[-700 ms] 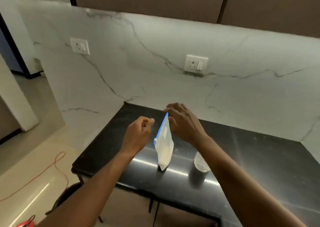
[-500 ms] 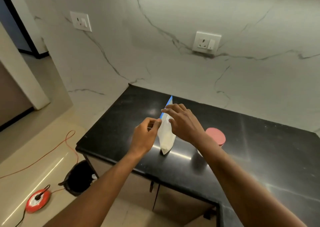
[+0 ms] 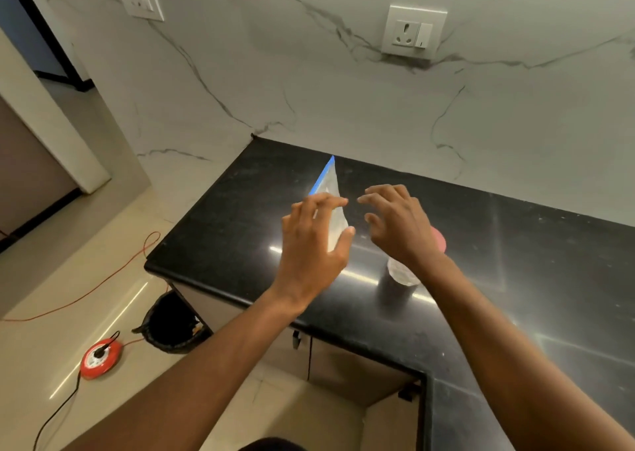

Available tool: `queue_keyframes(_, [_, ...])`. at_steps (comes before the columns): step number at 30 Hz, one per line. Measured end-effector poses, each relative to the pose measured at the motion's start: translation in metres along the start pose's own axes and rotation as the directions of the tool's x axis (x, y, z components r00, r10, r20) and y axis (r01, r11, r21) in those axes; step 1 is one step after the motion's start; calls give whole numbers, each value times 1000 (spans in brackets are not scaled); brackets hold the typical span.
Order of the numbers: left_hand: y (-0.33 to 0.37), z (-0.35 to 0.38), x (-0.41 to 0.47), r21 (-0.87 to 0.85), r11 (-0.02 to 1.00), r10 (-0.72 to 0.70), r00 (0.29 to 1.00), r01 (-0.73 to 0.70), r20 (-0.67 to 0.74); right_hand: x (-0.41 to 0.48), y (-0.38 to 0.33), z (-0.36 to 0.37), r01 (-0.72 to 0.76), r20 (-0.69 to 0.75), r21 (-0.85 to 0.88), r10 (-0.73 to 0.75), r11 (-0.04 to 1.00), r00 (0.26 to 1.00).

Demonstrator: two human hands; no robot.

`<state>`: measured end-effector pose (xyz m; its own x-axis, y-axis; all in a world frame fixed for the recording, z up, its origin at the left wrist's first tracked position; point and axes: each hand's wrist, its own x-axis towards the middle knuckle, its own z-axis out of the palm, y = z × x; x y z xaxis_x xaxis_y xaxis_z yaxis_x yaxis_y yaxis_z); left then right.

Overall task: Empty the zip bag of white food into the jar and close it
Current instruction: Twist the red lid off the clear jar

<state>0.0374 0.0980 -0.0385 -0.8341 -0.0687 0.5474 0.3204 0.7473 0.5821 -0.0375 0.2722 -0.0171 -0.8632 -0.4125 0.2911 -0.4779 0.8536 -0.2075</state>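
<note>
**Bag stands tall between two open hands**

From the head camera, the zip bag (image 3: 332, 210) stands upright on the black counter (image 3: 240, 216), blue strip on top. The left hand (image 3: 314, 244) is open, right beside it and nearer. The right hand (image 3: 398, 225) is open, holding nothing. The jar (image 3: 400, 273) sits under that wrist.
</note>
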Motion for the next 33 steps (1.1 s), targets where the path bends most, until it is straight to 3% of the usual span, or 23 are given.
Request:
queue_keyframes(5, [15, 59, 9, -102, 987, -92, 959, 123, 269, -11, 38, -5, -224, 209, -124, 247, 967, 946])
queue_keyframes(8, [6, 100, 9, -53, 966, -194, 849, 252, 492, -16, 55, 2, -337, 329, -206, 389, 919, 861])
queue_keyframes(12, [-3, 150, 12, -7, 953, -216, 695, 303, 686, -11, 67, 13, -438, 339, -155, 464, 885, 818])
queue_keyframes(17, [-32, 163, 11, -238, 896, -125, 729, 374, 673, 0, 49, 20, -520, 271, -55, 514, 853, 814])
queue_keyframes(19, [-46, 157, 12, -252, 909, -92, 749, 333, 656, 3, 39, 23, -500, 284, -58, 495, 864, 821])
queue_keyframes(22, [-62, 154, 20, -184, 960, -36, 744, 212, 667, 8, 31, 21, -437, 331, -91, 441, 895, 834])
queue_keyframes(28, [-69, 151, 25, -303, 927, 27, 767, 221, 641, 12, 35, 8, -350, 443, -88, 351, 933, 825])
queue_keyframes(33, [-70, 147, 31, -349, 921, 117, 727, 176, 677, 16, 38, -6, -225, 631, -49, 205, 973, 748])
